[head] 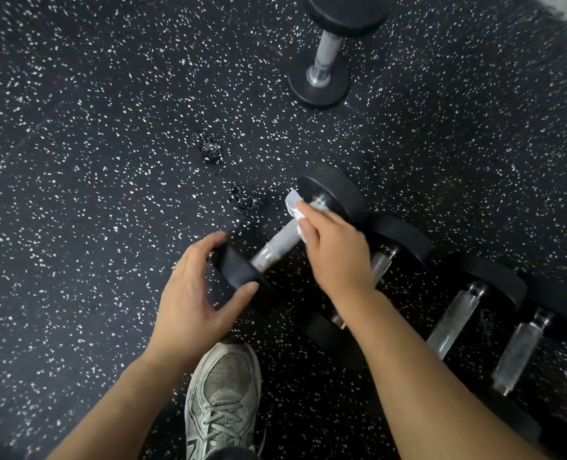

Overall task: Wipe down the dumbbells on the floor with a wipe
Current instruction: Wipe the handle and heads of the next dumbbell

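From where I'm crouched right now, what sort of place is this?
Most likely a gym's free-weight area: black rubber floor with white flecks, several black round-headed dumbbells with metal handles, and one gripped by the left hand while the right hand rubs it with a white wipe.

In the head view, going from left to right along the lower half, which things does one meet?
Left hand → grey shoe → right hand holding the wipe → two dumbbells lying at the right.

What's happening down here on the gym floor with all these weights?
A person is cleaning dumbbells. The left hand grips one end of a dumbbell to steady it, while the right hand presses a white wipe onto its metal handle. More dumbbells lie in a row to the right, another apart farther off.
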`<act>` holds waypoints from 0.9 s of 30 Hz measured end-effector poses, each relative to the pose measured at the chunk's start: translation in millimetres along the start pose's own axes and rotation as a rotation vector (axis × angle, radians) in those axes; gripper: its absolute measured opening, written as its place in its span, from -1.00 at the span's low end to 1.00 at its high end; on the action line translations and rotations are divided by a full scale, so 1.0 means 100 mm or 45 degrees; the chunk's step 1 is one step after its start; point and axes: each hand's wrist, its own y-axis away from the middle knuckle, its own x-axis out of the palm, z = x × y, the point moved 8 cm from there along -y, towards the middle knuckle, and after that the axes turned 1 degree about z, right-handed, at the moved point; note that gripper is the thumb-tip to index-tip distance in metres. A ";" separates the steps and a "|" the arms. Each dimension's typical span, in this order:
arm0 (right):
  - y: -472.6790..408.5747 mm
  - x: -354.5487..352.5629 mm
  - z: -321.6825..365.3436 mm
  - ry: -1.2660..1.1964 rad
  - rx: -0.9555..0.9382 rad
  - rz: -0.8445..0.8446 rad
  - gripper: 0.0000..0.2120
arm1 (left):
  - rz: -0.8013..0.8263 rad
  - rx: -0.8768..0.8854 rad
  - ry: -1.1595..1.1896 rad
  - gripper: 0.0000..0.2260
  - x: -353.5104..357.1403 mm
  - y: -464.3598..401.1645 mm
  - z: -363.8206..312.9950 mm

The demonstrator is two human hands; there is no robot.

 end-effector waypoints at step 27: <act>-0.12 0.28 0.19 -0.317 -0.115 -0.099 -0.69 | -0.116 0.091 -0.090 -0.39 -0.25 -0.17 -0.03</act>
